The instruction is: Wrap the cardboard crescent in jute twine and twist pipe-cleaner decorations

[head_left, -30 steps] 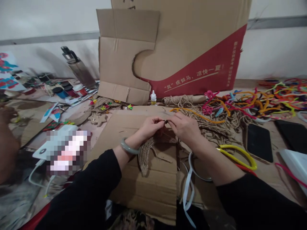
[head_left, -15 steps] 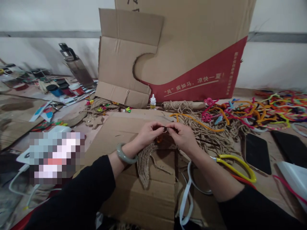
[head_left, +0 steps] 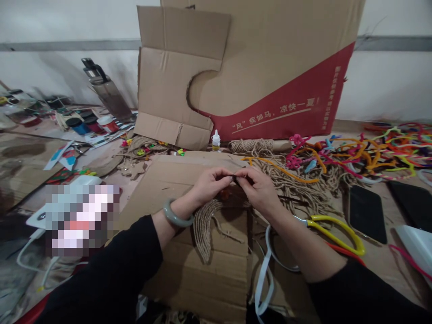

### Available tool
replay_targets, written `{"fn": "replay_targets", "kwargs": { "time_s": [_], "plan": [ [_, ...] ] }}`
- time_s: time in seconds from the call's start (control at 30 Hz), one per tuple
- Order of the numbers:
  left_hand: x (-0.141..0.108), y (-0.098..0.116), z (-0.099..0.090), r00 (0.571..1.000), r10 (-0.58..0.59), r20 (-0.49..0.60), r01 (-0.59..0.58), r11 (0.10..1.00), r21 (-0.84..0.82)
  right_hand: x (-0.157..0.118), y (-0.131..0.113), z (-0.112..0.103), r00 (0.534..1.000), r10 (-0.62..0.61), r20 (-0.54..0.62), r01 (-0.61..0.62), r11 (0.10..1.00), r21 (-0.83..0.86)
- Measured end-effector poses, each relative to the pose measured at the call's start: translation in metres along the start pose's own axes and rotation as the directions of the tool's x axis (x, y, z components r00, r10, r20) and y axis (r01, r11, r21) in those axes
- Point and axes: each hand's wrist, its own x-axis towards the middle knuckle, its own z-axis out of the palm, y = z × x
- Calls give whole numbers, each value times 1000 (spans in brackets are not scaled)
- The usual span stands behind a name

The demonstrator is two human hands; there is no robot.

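Note:
My left hand [head_left: 213,184], with a pale green bangle [head_left: 176,216] on its wrist, and my right hand [head_left: 257,189] meet fingertip to fingertip. Both pinch a small dark piece [head_left: 234,178], too small to name. Under them lies a curved piece of jute cord [head_left: 205,231], its rows side by side, on a cardboard sheet [head_left: 199,279]. A small orange item [head_left: 224,194] shows in shadow just below the fingers; its kind is unclear. Yellow-handled scissors [head_left: 337,231] lie beyond my right forearm, which partly covers them.
A glue bottle [head_left: 216,140] stands behind the cardboard. Loose jute cords [head_left: 303,193] and colourful pipe cleaners [head_left: 371,150] spread to the right, near a black phone [head_left: 367,213]. Paint jars [head_left: 77,126] and a water bottle [head_left: 110,96] stand at left. A large cardboard box [head_left: 286,58] rises behind.
The view has shifted slightly. Both hands stay together at the same spot, with the fingertips still pinched and only small finger movement.

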Motion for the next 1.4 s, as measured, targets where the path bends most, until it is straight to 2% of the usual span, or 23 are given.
{"fn": "replay_targets", "kwargs": {
  "time_s": [0.1,0.27,0.47,0.73,0.9,1.0,1.1,1.17,1.27,1.33,1.37,1.4],
  "plan": [
    [0,2,0,999,-48,19,49,997,-64,1,4,4,998,-18,-52,22,997,75],
    [0,5,0,999,-37,16,39,989,-141,2,9,8,995,-8,-95,25,983,181],
    [0,5,-1,997,-60,55,68,984,-164,2,6,4,995,-63,-73,70,992,106],
    [0,5,0,996,-80,38,85,987,-134,4,3,-9,990,-130,49,132,990,-53],
    [0,4,2,997,-74,36,76,995,-58,3,5,-14,986,-135,102,151,974,-167],
    [1,1,1,1000,-4,16,3,999,46,4,2,-13,994,-60,90,76,980,-185],
    [1,-2,0,992,122,-6,-117,965,234,5,-3,-10,986,139,90,-130,987,-93],
    [1,-5,0,971,240,-11,-218,899,380,7,-5,-6,943,309,125,-314,949,19],
    [0,-8,0,924,383,4,-330,789,518,7,-7,0,838,498,221,-542,805,241],
    [-1,-6,0,916,402,-10,-339,786,518,6,-6,1,797,535,280,-604,711,361],
    [-1,-4,0,930,366,-25,-310,819,483,6,-6,0,801,522,293,-599,703,384],
    [0,-2,0,952,302,-38,-258,867,425,5,-5,-2,825,488,286,-565,732,380]
  ]
}}
